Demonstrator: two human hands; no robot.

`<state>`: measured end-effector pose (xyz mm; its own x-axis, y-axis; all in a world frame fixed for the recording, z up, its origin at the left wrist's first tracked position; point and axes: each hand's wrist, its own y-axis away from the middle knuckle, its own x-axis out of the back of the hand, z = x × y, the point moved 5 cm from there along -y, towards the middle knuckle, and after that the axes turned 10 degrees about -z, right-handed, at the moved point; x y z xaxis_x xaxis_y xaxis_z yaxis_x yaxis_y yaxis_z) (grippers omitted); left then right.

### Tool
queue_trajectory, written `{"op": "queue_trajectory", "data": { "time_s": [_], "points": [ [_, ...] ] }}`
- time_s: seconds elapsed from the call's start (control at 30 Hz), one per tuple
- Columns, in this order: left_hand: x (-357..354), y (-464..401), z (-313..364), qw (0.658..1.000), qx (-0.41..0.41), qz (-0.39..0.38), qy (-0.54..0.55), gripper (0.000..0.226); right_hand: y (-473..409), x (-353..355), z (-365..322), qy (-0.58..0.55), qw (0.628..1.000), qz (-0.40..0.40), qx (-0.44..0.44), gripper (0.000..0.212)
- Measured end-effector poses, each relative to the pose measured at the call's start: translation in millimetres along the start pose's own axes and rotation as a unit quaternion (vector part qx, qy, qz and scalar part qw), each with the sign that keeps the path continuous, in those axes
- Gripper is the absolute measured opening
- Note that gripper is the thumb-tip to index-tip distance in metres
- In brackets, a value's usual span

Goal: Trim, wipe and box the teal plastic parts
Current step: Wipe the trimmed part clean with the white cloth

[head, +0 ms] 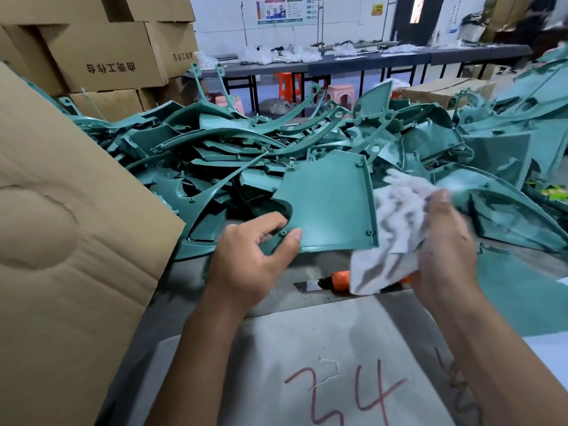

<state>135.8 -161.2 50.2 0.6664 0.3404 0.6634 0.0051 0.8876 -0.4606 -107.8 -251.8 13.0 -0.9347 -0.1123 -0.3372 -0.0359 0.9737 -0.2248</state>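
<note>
Leftmost, a large flap of plain brown corrugated cardboard [61, 235], creased and dented, is being seen leaning beside the work surface, with stacked printed cartons [101, 53] behind it. Next, a teal plastic panel [325, 204] is being held at its near left corner by the left hand [246, 259], the thumb lying on top by a small screw boss and the fingers curled underneath. The panel is flat, smooth and matte, roughly four-sided with curved edges, a raised rim and small round bosses at its corners. It is being kept just above the near edge of a big heap of teal parts [246, 149], long curved strips and shell-like pieces tangled together across the table. To the right, a crumpled white cloth [396, 229], streaked grey with dirt, is being gripped by the right hand [445, 250] and is touching the panel's right edge; this hand is blurred. Under the cloth, an orange-handled tool [339, 279] is partly showing. Nearest, a pale grey sheet [307, 364] marked with red numerals is being spread.
</note>
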Motion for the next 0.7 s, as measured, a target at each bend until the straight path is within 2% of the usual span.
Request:
{"op": "queue_trajectory", "data": {
  "time_s": [0.07, 0.1, 0.17, 0.23, 0.4, 0.53, 0.6, 0.7],
  "points": [
    [-3.0, -0.1, 0.6, 1.0, 0.001, -0.005, -0.004, 0.042, 4.6, -22.1, 7.4, 0.0, 0.988, -0.149, -0.029, 0.034],
    [-3.3, 0.2, 0.5, 1.0, 0.002, -0.003, -0.006, 0.042, 7.3, -29.3, 8.9, 0.022, 0.98, -0.194, -0.024, 0.032],
    [-1.8, 0.2, 0.9, 1.0, -0.001, 0.007, -0.023, 0.04, 9.7, -34.8, 7.7, 0.07, 0.975, -0.21, 0.015, 0.027],
    [-0.1, 0.9, 5.2, 0.999, -0.01, 0.022, -0.043, 0.037, 11.0, -31.8, 4.7, 0.091, 0.981, -0.166, 0.039, 0.024],
    [5.3, 2.0, 17.5, 0.994, -0.036, 0.071, -0.07, 0.03, 17.2, -30.7, -6.8, 0.243, 0.958, -0.117, 0.101, 0.053],
    [2.2, -0.4, 17.2, 0.998, -0.051, 0.033, -0.03, 0.035, 21.1, -32.5, -11.1, 0.343, 0.927, -0.056, 0.142, 0.059],
    [2.0, -0.2, 16.6, 0.997, -0.058, 0.025, -0.033, 0.035, 20.3, -26.6, -10.2, 0.322, 0.936, -0.016, 0.138, 0.056],
    [6.4, 2.5, 10.9, 0.996, -0.046, 0.044, -0.064, 0.033, 18.5, -9.1, -12.3, 0.2, 0.971, 0.083, 0.099, 0.051]
  ]
}}
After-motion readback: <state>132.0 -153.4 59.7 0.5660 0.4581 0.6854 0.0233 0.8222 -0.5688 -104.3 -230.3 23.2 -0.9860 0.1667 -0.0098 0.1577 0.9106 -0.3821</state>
